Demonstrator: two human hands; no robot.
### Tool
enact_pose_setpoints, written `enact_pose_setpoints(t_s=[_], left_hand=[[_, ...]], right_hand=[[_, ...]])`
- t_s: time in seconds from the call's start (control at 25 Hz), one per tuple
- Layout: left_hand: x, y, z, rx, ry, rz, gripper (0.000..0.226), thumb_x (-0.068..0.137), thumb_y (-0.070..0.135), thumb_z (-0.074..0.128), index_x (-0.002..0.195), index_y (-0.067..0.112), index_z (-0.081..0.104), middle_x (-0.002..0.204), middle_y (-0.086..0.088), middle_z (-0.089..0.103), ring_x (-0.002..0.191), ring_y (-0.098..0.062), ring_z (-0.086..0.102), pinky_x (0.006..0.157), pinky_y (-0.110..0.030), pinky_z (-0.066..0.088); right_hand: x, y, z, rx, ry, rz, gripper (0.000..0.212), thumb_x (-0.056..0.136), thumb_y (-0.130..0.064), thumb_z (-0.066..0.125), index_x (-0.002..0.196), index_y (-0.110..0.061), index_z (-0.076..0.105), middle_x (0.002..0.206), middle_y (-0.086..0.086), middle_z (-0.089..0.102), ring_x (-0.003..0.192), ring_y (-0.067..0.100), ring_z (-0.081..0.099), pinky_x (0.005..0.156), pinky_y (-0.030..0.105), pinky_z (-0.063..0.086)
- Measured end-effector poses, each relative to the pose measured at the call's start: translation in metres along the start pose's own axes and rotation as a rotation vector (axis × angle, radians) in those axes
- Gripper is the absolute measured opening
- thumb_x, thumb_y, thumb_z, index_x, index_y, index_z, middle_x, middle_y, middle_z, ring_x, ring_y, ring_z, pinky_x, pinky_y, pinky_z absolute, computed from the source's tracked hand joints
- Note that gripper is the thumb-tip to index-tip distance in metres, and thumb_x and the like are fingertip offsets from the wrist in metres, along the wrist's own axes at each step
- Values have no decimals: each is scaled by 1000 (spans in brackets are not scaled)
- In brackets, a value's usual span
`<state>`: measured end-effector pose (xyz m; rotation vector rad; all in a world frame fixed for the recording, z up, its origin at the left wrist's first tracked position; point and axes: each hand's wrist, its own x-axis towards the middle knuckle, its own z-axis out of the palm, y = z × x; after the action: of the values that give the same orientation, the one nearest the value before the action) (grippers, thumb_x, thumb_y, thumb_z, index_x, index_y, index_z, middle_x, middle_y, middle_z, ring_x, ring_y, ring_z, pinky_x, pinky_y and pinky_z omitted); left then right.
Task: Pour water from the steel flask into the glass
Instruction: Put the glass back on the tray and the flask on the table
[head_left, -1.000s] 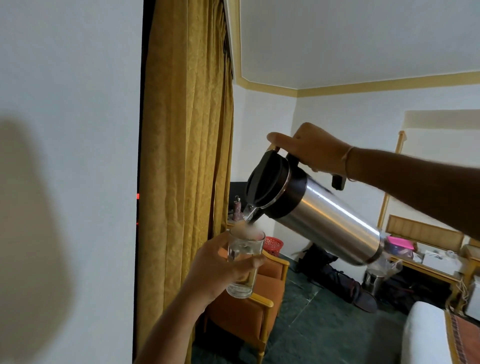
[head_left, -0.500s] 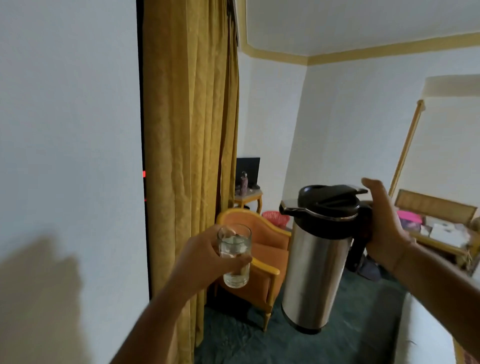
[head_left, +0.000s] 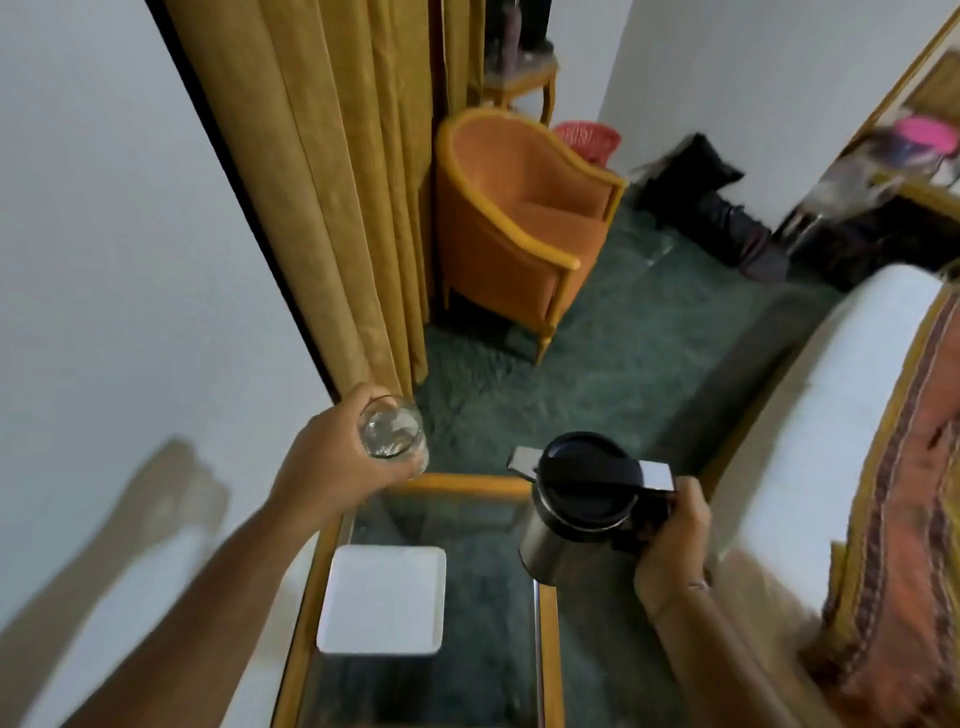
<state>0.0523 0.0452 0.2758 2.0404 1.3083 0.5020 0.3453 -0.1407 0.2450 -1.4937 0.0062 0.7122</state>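
My left hand (head_left: 332, 462) grips a clear glass (head_left: 393, 435) with water in it, held upright over the far left corner of a glass-topped table. My right hand (head_left: 670, 540) holds the steel flask (head_left: 558, 540) by its black handle. The flask stands upright with its black lid (head_left: 589, 475) closed, low over the right edge of the table. Glass and flask are apart, with a wide gap between them.
The wood-framed glass table (head_left: 467, 486) carries a white square tray (head_left: 384, 597). An orange armchair (head_left: 524, 223) and gold curtain (head_left: 332, 171) stand beyond. A bed (head_left: 831, 415) runs along the right. Green carpet covers the floor. A phone (head_left: 657, 474) lies behind the flask.
Pouring ended and the flask went from tilted to upright. Both hands have dropped lower toward the table and my view has tipped downward, bringing the table and tray into sight.
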Motion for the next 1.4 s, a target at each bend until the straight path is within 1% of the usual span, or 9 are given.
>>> enact_pose_setpoints(t_s=[0.16, 0.28, 0.56, 0.76, 0.92, 1.08, 1.2, 1.32, 1.4], left_hand=[[-23, -112, 103, 76, -97, -185, 73, 72, 61, 97, 130, 40, 58, 114, 11, 75, 94, -12, 67, 72, -18, 55], [-46, -194, 191, 119, -108, -349, 80, 73, 58, 98, 140, 35, 62, 130, -2, 80, 103, -22, 72, 79, -34, 64], [-95, -325, 324, 96, -89, -463, 80, 75, 39, 103, 141, 28, 59, 143, -4, 72, 121, -19, 66, 99, -46, 66], [-103, -363, 354, 121, -78, -502, 74, 80, 32, 101, 140, 26, 58, 144, -7, 71, 127, -32, 70, 105, -54, 65], [-99, -373, 363, 112, -70, -520, 73, 82, 29, 99, 142, 23, 59, 146, -7, 71, 129, -33, 70, 110, -55, 62], [-93, -378, 376, 108, -99, -524, 72, 83, 29, 98, 142, 22, 57, 145, -9, 70, 129, -35, 69, 111, -58, 62], [-92, -377, 381, 87, -102, -508, 72, 84, 31, 97, 143, 23, 56, 146, -9, 68, 129, -33, 68, 113, -58, 60], [-97, -369, 382, 117, -121, -503, 81, 84, 31, 97, 150, 23, 51, 152, -10, 64, 134, -35, 65, 114, -62, 59], [-98, -363, 369, 187, -167, -467, 101, 79, 33, 101, 160, 23, 42, 162, -12, 57, 144, -38, 60, 117, -63, 56]], right_hand=[[31, 133, -15, -80, 96, 64, 27, 76, -37, 49, 51, -29, 48, 53, -8, 43, 50, 13, 37, 52, 30, 28], [57, 227, -17, -66, 157, 85, 32, 81, -30, 46, 49, -27, 51, 53, -8, 43, 50, 10, 38, 52, 29, 27], [107, 366, -24, 81, 309, 111, 12, 78, -28, 46, 76, -19, 39, 58, -12, 47, 50, 3, 41, 47, 19, 34], [119, 395, -30, 67, 274, 103, 13, 78, -25, 46, 72, -19, 36, 75, 1, 35, 66, 13, 34, 54, 27, 29], [120, 405, -37, 54, 268, 123, 12, 78, -28, 46, 78, -18, 39, 84, 2, 36, 69, 11, 40, 53, 20, 38], [122, 408, -45, 27, 258, 74, 9, 81, -27, 47, 80, -18, 42, 78, -1, 43, 55, 1, 52, 51, 15, 43], [124, 411, -55, 14, 270, 62, 8, 81, -24, 46, 76, -19, 42, 66, -8, 47, 48, -2, 46, 49, 15, 39], [119, 411, -63, -102, 103, -4, 30, 84, -20, 41, 61, -27, 59, 56, -21, 49, 52, -4, 42, 54, 17, 36], [117, 398, -63, -245, -51, -46, 41, 92, -13, 40, 65, -28, 68, 63, -19, 56, 62, 1, 48, 61, 22, 40]])
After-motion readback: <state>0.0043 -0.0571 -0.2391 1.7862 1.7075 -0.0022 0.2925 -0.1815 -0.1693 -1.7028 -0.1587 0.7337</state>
